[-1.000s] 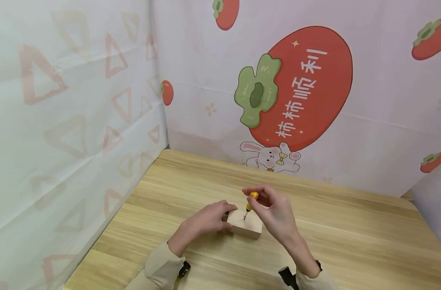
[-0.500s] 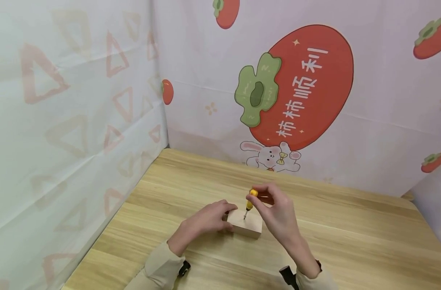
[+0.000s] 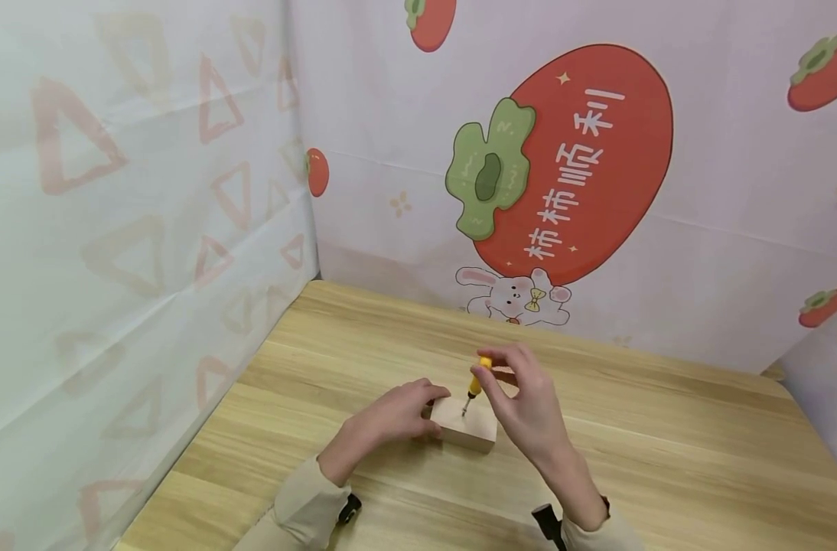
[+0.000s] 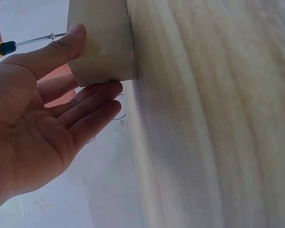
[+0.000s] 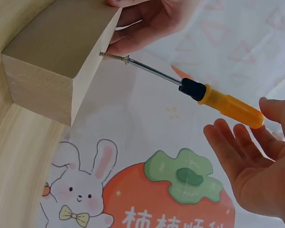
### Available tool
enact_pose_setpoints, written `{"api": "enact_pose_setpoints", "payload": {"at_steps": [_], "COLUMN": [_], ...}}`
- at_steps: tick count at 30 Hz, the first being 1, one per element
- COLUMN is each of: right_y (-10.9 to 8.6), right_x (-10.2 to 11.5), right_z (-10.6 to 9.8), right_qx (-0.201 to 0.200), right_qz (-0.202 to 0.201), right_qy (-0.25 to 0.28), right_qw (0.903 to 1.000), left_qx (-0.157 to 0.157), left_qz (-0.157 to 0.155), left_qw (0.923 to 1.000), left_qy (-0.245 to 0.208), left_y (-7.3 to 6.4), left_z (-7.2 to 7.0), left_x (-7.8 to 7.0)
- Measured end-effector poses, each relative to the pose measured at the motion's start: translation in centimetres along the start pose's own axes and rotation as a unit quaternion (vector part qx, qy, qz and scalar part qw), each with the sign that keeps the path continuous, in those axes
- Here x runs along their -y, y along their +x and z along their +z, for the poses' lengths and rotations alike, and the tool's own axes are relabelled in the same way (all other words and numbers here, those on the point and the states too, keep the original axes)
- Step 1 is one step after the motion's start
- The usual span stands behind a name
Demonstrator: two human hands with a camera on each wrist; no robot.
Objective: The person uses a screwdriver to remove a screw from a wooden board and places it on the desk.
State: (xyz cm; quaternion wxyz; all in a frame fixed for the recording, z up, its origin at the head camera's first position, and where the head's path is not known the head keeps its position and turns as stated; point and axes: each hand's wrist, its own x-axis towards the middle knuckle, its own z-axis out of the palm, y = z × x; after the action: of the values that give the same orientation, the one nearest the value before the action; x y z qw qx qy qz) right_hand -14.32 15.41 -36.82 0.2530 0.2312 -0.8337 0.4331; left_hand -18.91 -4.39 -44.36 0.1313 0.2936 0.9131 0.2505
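A pale wooden block (image 3: 477, 428) lies on the table, gripped at its left end by my left hand (image 3: 394, 413), with thumb and fingers on opposite sides. In the right wrist view a threaded screw (image 5: 115, 58) stands out from the block's face, most of its thread showing. The metal tip of a yellow-handled screwdriver (image 5: 232, 108) meets the screw head. My right hand (image 3: 529, 413) pinches the end of the handle between thumb and index finger, the other fingers spread loosely. The tool leans slightly to the right in the head view.
A wood-grain table (image 3: 632, 459) carries the block. Behind it hangs a backdrop (image 3: 384, 115) printed with persimmons and a rabbit. Another printed sheet (image 3: 157, 321) closes off the left side. Black wrist mounts (image 3: 548, 524) sit by both sleeves.
My right hand's index finger has drawn back to the right around the handle, and the handle's top has tilted slightly right. The left hand and the block stay in place.
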Motion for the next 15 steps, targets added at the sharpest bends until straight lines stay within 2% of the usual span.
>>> {"api": "enact_pose_setpoints", "payload": {"at_steps": [5,8,12,15], "right_y": [-0.30,-0.38,-0.28,-0.14], "right_x": [-0.19,-0.20,0.05,0.24], "right_z": [0.07,0.03,-0.16,-0.30], "right_qx": [-0.045,-0.058,-0.052,-0.028], "right_qz": [-0.020,-0.034,-0.038,-0.033], "right_qy": [-0.019,-0.013,-0.001,0.015], "right_qw": [0.9986,0.9977,0.9979,0.9989], "left_qx": [0.002,0.002,0.001,-0.002], "left_qz": [-0.002,-0.004,-0.002,0.001], "left_qw": [1.0000,1.0000,1.0000,1.0000], "left_qy": [0.002,0.002,0.001,0.000], "left_y": [0.04,0.01,-0.04,-0.06], "left_z": [0.01,0.02,0.03,0.04], "left_x": [-0.10,-0.19,-0.17,-0.05]}}
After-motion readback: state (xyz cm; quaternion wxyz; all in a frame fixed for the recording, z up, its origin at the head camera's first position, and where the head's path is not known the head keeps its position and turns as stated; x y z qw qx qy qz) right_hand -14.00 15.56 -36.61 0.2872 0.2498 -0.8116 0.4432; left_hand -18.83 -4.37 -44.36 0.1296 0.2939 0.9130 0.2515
